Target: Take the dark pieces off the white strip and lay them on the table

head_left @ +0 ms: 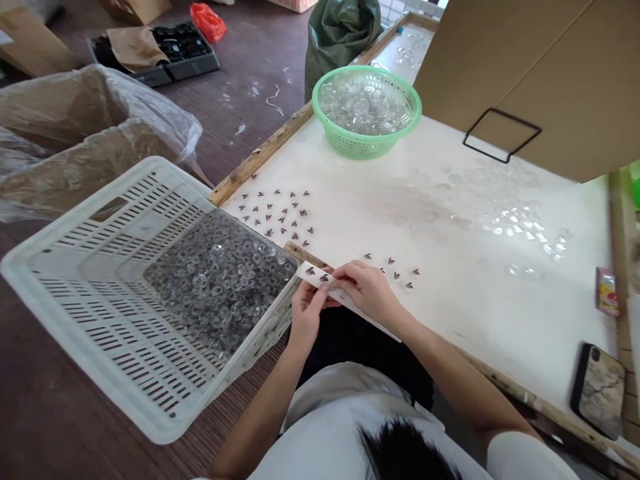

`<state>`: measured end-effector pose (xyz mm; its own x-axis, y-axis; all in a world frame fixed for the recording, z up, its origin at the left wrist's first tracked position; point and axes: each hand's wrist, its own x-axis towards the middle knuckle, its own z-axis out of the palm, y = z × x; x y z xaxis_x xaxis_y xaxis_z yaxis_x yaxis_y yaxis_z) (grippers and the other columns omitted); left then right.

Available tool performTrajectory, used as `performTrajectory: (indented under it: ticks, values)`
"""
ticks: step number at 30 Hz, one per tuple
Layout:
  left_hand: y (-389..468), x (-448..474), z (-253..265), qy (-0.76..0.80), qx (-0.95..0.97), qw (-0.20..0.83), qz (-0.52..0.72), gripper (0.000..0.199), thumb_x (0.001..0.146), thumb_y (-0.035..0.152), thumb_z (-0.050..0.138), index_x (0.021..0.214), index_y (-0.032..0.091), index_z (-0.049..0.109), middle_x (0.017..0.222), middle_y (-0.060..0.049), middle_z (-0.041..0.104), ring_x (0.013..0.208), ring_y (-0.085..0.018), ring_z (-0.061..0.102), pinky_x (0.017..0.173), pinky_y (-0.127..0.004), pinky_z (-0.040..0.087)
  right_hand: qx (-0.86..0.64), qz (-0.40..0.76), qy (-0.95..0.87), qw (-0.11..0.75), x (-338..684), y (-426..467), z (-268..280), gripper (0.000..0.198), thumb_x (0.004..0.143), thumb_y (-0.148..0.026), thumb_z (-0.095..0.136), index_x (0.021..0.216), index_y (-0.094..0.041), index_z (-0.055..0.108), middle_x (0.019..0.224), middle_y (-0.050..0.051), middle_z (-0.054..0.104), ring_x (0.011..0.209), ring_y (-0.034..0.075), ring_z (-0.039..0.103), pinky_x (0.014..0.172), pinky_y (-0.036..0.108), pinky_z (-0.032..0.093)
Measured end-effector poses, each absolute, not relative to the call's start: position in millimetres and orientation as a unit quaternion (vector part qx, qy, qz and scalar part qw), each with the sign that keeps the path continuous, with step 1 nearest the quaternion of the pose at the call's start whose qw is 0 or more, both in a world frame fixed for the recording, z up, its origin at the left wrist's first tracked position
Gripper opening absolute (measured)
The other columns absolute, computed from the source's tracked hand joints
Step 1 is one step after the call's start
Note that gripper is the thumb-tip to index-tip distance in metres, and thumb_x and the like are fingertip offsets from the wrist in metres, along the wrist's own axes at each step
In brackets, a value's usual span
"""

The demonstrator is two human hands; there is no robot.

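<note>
A narrow white strip of stickers [309,271], printed with small dark bee-like figures, runs slantwise over the table's near edge. My left hand [306,313] pinches it from below, thumb on top near one of the figures. Fingertips of my right hand [369,288] are pressed together on the strip just to the right; whether they also hold a single sticker is hidden. Beyond the hands, small clear pieces with the same figure [283,212] lie scattered on the white table [350,207], and a smaller group [397,275] lies by my right hand.
A white plastic crate [95,303] full of small clear pieces tilts against the table's left corner. On the table stand a green basket [367,137] of clear pieces, a cardboard sheet [525,73] and a phone [599,390]. Plastic-lined boxes [150,143] are on the left.
</note>
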<state>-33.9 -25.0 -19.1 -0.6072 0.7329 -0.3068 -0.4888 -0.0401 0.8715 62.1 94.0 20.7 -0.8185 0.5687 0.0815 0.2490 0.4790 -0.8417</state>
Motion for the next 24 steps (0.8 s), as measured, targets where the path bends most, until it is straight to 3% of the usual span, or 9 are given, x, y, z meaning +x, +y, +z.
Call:
performTrajectory:
  ticks: [6,11,16,19,24]
  values:
    - [-21.9,-32.5,-17.3,0.555,0.098,0.426,0.708,0.029,0.076,0.038,0.074,0.096,0.018,0.069,0.089,-0.005,0.073,0.075,-0.020,0.070,0.061,-0.028,0.059,-0.288,0.417,-0.840,0.195,68.8,80.8,19.7,0.006,0.089,-0.019,0.056,0.090,-0.023,0.061,0.084,0.002,0.068,0.078,0.016,0.062,0.070,0.027,0.047]
    - [-16.6,-27.4,-15.4,0.517,0.059,0.452,0.724,0.028,0.074,0.037,0.075,0.092,0.017,0.068,0.080,-0.002,0.072,0.062,-0.016,0.067,0.054,-0.025,0.058,-0.257,0.398,-0.839,0.269,80.5,90.5,28.1,0.012,0.091,-0.019,0.050,0.084,-0.023,0.059,0.098,0.006,0.064,0.092,0.018,0.060,0.079,0.031,0.049]
    - [-16.1,-31.5,-15.1,0.517,0.043,0.445,0.730,0.031,0.072,0.037,0.077,0.092,0.016,0.068,0.074,-0.002,0.071,0.059,-0.015,0.067,0.052,-0.024,0.058,-0.456,0.387,-0.711,0.370,122.7,185.1,13.4,0.013,0.082,-0.034,0.063,0.083,-0.021,0.059,0.079,0.002,0.065,0.070,0.016,0.058,0.067,0.031,0.047]
    - [-15.6,-32.1,-16.0,0.521,0.037,0.447,0.726,0.032,0.070,0.038,0.078,0.091,0.015,0.068,0.073,-0.002,0.070,0.059,-0.015,0.067,0.053,-0.024,0.058,-0.558,0.380,-0.664,0.323,147.2,235.0,-3.4,0.017,0.077,-0.035,0.065,0.080,-0.020,0.061,0.076,0.003,0.066,0.068,0.016,0.056,0.062,0.029,0.043]
    - [-12.7,-28.7,-19.2,0.524,0.035,0.458,0.718,0.037,0.068,0.039,0.079,0.094,0.015,0.069,0.074,-0.001,0.070,0.059,-0.015,0.067,0.052,-0.025,0.058,-0.587,0.375,-0.669,0.258,156.5,255.0,-20.0,0.019,0.072,-0.038,0.066,0.075,-0.019,0.063,0.069,0.002,0.063,0.064,0.015,0.053,0.058,0.028,0.039]
